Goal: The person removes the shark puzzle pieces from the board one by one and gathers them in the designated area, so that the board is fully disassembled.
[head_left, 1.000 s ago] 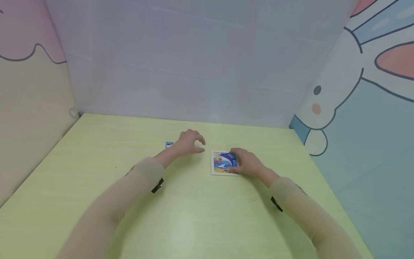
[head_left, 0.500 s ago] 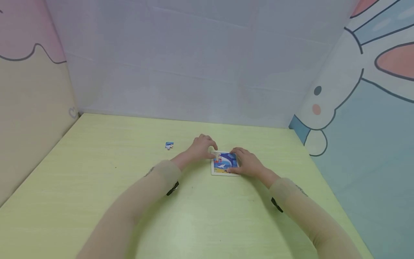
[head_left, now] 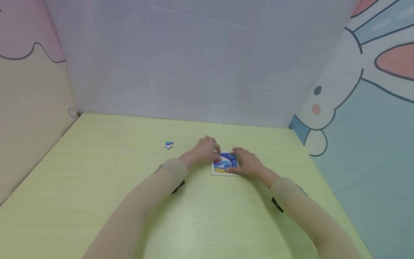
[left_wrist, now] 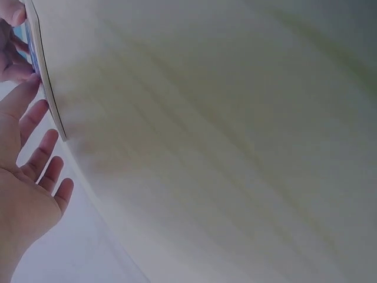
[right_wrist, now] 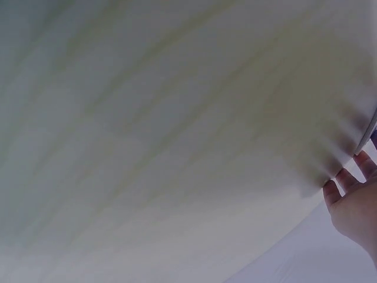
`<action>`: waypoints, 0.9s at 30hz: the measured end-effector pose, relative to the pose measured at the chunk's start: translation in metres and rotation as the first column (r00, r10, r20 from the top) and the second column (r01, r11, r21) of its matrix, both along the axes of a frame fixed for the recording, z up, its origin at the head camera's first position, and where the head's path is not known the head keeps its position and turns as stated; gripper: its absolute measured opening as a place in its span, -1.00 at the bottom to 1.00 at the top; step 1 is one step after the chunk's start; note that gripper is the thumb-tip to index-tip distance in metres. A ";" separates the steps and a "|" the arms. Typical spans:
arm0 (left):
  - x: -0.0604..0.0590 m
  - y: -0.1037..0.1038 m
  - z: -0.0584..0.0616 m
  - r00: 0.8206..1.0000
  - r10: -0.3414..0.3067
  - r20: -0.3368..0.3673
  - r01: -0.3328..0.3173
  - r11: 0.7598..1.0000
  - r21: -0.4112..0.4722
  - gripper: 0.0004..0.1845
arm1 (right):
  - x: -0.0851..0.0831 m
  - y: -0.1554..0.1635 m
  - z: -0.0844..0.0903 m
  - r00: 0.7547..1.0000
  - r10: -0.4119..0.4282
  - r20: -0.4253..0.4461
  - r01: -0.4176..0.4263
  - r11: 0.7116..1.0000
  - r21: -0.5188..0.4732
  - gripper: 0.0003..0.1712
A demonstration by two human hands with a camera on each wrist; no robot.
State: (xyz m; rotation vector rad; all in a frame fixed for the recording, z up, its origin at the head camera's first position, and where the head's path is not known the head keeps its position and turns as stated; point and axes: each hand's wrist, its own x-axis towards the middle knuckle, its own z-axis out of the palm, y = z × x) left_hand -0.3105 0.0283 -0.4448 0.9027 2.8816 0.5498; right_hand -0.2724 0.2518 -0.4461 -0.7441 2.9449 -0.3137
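Since that little puzzle board lies flat on the green bench, it looks light, thin and fairly stiff (likely slides easily), so I'd steady it by its edges. Left hand touches its far-left corner with relaxed fingers, right hand rests relaxed on its right side; a loose blue piece sits well apart.

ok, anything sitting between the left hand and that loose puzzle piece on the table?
Nothing visible. The loose puzzle piece lies alone on bare table, left of the left hand, which is at the puzzle board with the right hand.
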 end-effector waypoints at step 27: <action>0.003 0.007 0.007 0.997 -0.007 0.082 0.008 1.000 -0.002 -0.75 | -0.005 -0.006 0.008 0.991 -0.123 0.053 0.128 0.986 -0.108 -0.40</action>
